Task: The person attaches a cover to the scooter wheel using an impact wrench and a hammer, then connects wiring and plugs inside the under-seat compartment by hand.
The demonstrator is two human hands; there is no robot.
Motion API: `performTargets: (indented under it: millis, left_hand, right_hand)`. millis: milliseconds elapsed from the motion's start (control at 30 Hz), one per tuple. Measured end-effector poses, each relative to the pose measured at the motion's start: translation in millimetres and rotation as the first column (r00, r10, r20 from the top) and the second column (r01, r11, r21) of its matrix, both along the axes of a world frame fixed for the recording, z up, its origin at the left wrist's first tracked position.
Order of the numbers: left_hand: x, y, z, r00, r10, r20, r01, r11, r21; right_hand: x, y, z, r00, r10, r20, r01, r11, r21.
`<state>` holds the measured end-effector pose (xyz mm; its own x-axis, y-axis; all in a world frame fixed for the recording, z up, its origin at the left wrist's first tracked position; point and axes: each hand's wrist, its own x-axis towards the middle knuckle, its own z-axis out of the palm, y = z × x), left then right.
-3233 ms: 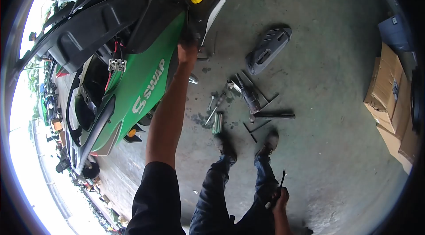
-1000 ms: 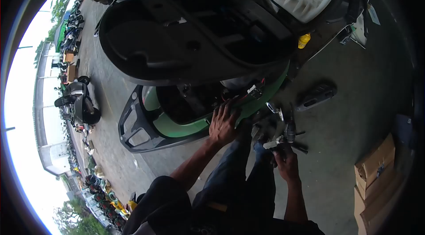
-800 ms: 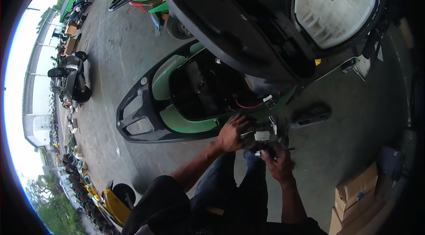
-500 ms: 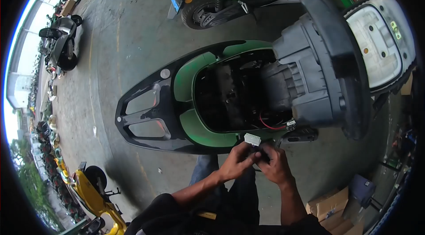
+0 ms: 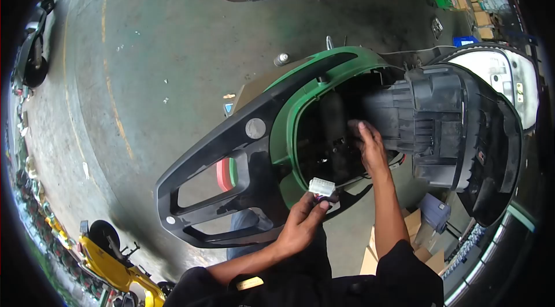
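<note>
Held item: white block [image 5: 322, 187], above the near edge of the dark opening [image 5: 332, 128] in the green-rimmed body [image 5: 283, 128]. My left hand [image 5: 300, 229] grips it low, thumb against fingers, with a small dark part just under it. Probable reason: the pinch leaves the block's pale top face uncovered and keeps it close to the opening.

Moulded bin [image 5: 428, 128] sits tilted at the right of the opening, ribbed side showing. Judged to be set so to give access to the inside; red wire [image 5: 400, 162] shows near its lower edge. White panel [image 5: 509, 78] lies beyond it, far right.

Pose, left: forearm comes in from the near left, low over the black tail frame [image 5: 225, 162], wrist angled toward the far right.

Pose, right: right hand [image 5: 371, 148] reaches over the opening, forearm running almost straight from near to far. Fingers open, partly curled, pointing far and slightly left; no object seen in them. Contact of the fingertips with anything inside: cannot tell, interior too dark.
</note>
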<state>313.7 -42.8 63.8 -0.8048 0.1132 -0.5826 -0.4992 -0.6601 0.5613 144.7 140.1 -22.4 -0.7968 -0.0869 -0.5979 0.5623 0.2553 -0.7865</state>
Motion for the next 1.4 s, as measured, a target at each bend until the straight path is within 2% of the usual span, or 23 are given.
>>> performTargets:
  millis: [100,167,233,267,333,367,433,500,567,633,700,733,767,833,867,900,967,1000,1133,1200,1400]
  left_hand:
    - [-5.2,-3.4,-9.4,0.986,-0.166,0.026,0.166,0.986,0.006]
    - [-9.8,-0.3,-15.9,0.989,-0.144,0.039,0.143,0.989,0.035]
    - [-15.0,2.9,-17.4,0.991,-0.118,0.057,0.115,0.992,0.057]
    - [-18.8,2.3,-13.0,0.989,-0.129,0.066,0.123,0.989,0.080]
    - [-23.0,4.3,-10.0,0.985,-0.167,0.038,0.164,0.984,0.074]
    - [-24.7,3.1,-8.6,0.984,-0.174,0.044,0.171,0.982,0.078]
    - [-30.1,-0.2,-6.6,0.967,-0.256,0.004,0.256,0.965,-0.057]
    - [-30.0,1.1,-10.3,0.969,-0.248,-0.006,0.248,0.967,-0.062]
    - [-32.5,0.0,-8.7,0.964,-0.226,0.143,0.216,0.973,0.083]
    - [-30.2,2.3,-15.0,0.963,-0.233,0.138,0.229,0.972,0.048]
    - [-30.8,-0.1,-13.5,0.977,-0.192,0.097,0.193,0.981,-0.002]
    - [-30.6,-0.6,-13.5,0.957,-0.227,0.182,0.227,0.974,0.025]
    - [-34.5,-0.3,-12.5,0.952,-0.236,0.196,0.235,0.972,0.025]
    - [-43.3,0.7,-11.7,0.953,-0.218,0.209,0.210,0.976,0.059]
    - [-41.5,-0.3,-16.2,0.929,-0.265,0.257,0.239,0.962,0.128]
    - [-41.5,1.3,-17.4,0.942,-0.207,0.266,0.169,0.973,0.156]
    - [-48.4,-0.8,-14.5,0.936,-0.174,0.305,0.138,0.981,0.136]
    - [-50.6,-2.3,-12.9,0.928,-0.146,0.344,0.100,0.984,0.146]
    - [-52.7,5.4,-16.6,0.917,-0.044,0.396,0.023,0.998,0.059]
    - [-51.2,5.0,-17.0,0.905,-0.019,0.425,-0.013,0.997,0.074]
    - [-48.5,3.6,-13.8,0.896,0.039,0.442,-0.107,0.986,0.131]
  right_hand:
    - [1.4,-10.1,-2.8,0.980,-0.134,0.148,0.125,0.990,0.068]
    - [0.6,3.5,-13.1,0.964,-0.071,0.256,0.032,0.988,0.153]
    - [0.6,5.7,-17.0,0.960,-0.053,0.274,-0.027,0.960,0.279]
    - [-2.6,5.6,-16.0,0.959,-0.048,0.281,-0.036,0.958,0.286]
    - [-7.9,6.5,-12.6,0.944,0.094,0.315,-0.154,0.973,0.174]
    - [-8.5,3.9,-9.4,0.943,0.086,0.322,-0.149,0.973,0.176]
    - [-11.2,-6.4,-0.7,0.940,0.292,0.177,-0.325,0.924,0.202]
    - [-15.5,-15.7,10.4,0.933,0.325,0.153,-0.352,0.912,0.210]
    - [-16.0,-11.1,8.7,0.926,0.353,0.134,-0.374,0.903,0.211]
    - [-16.7,3.1,-2.8,0.903,0.297,0.311,-0.380,0.888,0.257]
    - [-12.5,16.7,-12.9,0.890,0.259,0.376,-0.367,0.895,0.252]
    - [-12.4,23.2,-18.8,0.872,0.234,0.429,-0.366,0.895,0.255]
    - [-12.2,22.5,-18.9,0.868,0.228,0.441,-0.361,0.899,0.247]
    - [-11.7,7.5,-7.9,0.913,0.399,0.085,-0.408,0.885,0.223]
    - [-9.3,5.9,-6.9,0.932,0.361,0.010,-0.354,0.906,0.232]
    - [-8.3,13.6,-11.2,0.935,0.355,0.023,-0.350,0.906,0.237]
    - [-5.7,27.6,-25.1,0.844,0.536,0.028,-0.520,0.805,0.285]
    - [-4.0,29.2,-29.1,0.811,0.582,-0.058,-0.546,0.790,0.280]
    - [-1.4,27.1,-44.3,0.794,0.605,-0.058,-0.556,0.761,0.334]
    - [-4.4,28.8,-51.7,0.723,0.679,-0.125,-0.581,0.697,0.422]
    - [-18.4,24.0,-37.2,0.765,0.642,-0.048,-0.597,0.735,0.321]
